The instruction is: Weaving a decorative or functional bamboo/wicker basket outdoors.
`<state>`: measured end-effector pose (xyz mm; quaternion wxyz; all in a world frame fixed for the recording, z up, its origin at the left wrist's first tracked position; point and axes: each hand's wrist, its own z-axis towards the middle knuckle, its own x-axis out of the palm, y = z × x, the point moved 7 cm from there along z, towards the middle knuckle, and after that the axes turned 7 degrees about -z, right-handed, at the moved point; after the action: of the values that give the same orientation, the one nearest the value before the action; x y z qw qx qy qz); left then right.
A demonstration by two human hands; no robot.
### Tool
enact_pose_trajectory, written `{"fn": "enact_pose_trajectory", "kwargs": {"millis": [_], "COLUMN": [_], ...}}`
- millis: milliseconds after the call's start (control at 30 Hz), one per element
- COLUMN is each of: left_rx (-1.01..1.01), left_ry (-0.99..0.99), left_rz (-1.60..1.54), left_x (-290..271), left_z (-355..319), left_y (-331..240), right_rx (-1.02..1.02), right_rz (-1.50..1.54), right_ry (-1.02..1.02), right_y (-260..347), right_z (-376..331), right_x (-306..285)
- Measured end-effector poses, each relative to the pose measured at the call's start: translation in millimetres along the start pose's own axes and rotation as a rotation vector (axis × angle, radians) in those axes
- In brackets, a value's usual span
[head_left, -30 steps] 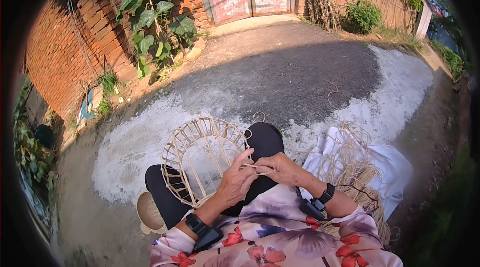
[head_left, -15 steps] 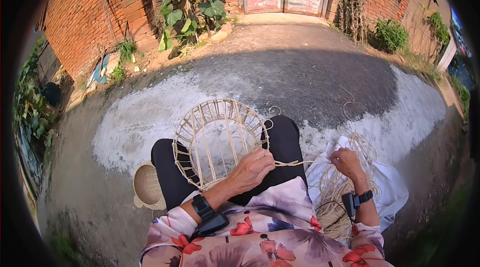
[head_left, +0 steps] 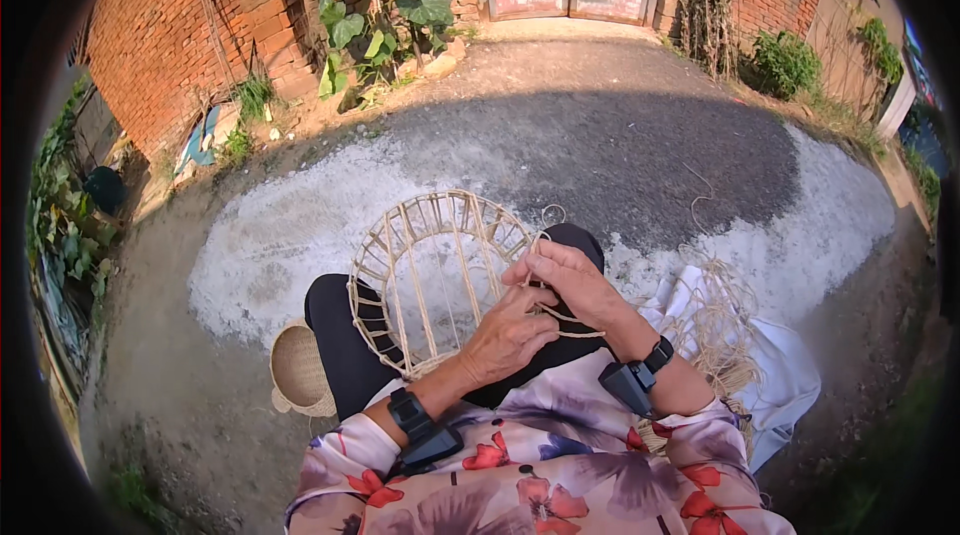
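Your left hand [head_left: 510,335] and right hand [head_left: 570,280] pinch a thin strand [head_left: 578,320] at the rim of the basket frame [head_left: 435,275] on your lap. Light, springy, probably brittle; hold the rim beside your fingertips.

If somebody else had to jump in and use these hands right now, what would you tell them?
Left hand: on the lap, fingers closed, pinching a thin pale fibre strand.
Right hand: at the near rim of the round pale woven basket frame, fingers curled on the same strand.
The frame rests tilted on the black-trousered knees. Loose pale fibre bundle lies on white cloth at the right; a small round woven basket sits on the ground at the left.
Done: rim and ribs formed. Left: gaps between the ribs are open.
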<state>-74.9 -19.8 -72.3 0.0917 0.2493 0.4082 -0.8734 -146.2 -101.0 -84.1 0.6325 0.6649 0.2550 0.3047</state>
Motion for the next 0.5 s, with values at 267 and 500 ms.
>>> {"fn": "enact_pose_trajectory", "kwargs": {"millis": [267,500], "left_rx": [-0.253,-0.225], "left_ry": [-0.045,-0.029], "left_rz": [-0.071,-0.08], "left_x": [0.4,4.9], "left_z": [-4.6,-2.7], "left_y": [20.1,17.9], "right_rx": [0.09,0.162], "right_rz": [0.127,-0.367], "right_ry": [-0.294,-0.207], "right_y": [-12.6,-15.0], "right_z": [-65.0,-68.2], "right_x": [-81.9,-22.8]}}
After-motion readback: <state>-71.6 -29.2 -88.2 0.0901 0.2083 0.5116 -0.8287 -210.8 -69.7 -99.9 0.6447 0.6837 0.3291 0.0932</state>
